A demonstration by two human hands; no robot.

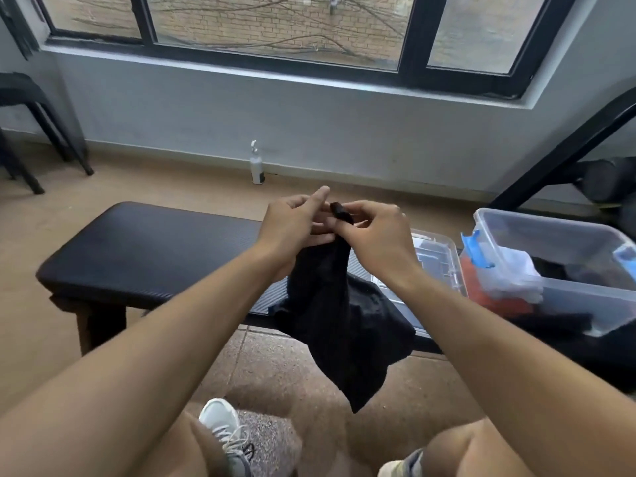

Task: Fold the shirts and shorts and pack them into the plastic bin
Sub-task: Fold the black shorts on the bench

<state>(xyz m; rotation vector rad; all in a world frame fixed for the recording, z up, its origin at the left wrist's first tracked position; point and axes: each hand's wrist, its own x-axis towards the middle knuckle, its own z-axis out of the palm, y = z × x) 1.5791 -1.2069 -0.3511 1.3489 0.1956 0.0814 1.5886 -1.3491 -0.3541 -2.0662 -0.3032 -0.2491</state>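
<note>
Black cloth, a garment bunched at its top edge, is pinched by both the right hand and left hand above the bench, probably so it hangs free and an edge can be found for folding. Right of the bench sits the plastic bin, clothes already inside; no readable writing shows anywhere
</note>
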